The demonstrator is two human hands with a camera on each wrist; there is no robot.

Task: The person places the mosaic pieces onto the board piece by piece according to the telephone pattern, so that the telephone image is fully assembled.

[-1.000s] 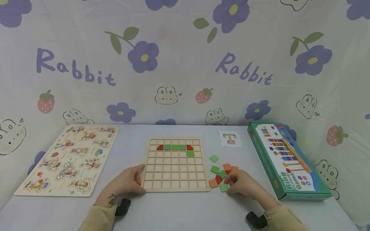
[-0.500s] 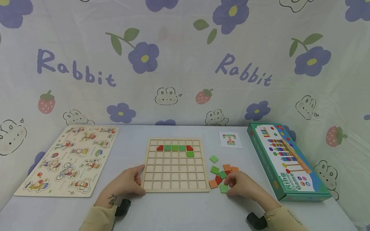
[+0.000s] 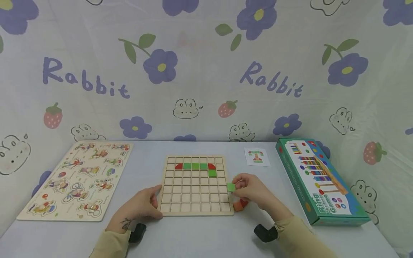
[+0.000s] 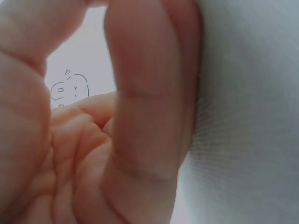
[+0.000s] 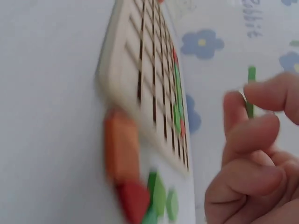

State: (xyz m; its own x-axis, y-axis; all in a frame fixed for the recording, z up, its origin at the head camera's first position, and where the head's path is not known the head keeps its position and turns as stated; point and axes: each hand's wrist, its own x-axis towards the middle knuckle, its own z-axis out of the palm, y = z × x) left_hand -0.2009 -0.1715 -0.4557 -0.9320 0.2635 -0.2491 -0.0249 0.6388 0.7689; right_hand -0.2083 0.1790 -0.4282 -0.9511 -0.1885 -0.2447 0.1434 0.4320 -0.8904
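My left hand [image 3: 142, 205] rests at the left side of a wooden grid board [image 3: 195, 197], its index finger and thumb touching the edge near the front corner. Curved fingers [image 4: 145, 112] fill the left wrist view; the board is not visible there. Between right thumb and fingertips I pinch a green square tile [image 3: 230, 187], held up over the board's right edge. That right hand [image 3: 253, 190] hides most of the loose tiles. On the board, a row of red and green pieces [image 3: 195, 166] lies near the top, with one green square [image 3: 212, 173] below its right end.
An orange tile [image 3: 238, 206] and a red piece [image 5: 133, 201] lie beside the board's right edge, green tiles [image 5: 158, 192] behind. A small pattern card [image 3: 257, 157] lies at the back. A puzzle board [image 3: 77, 179] lies left; a green toy box [image 3: 317, 179] stands right.
The right hand has picked up the green tile from the front of the loose pile and carried it left and back to the board's edge. The left hand has stayed in place.
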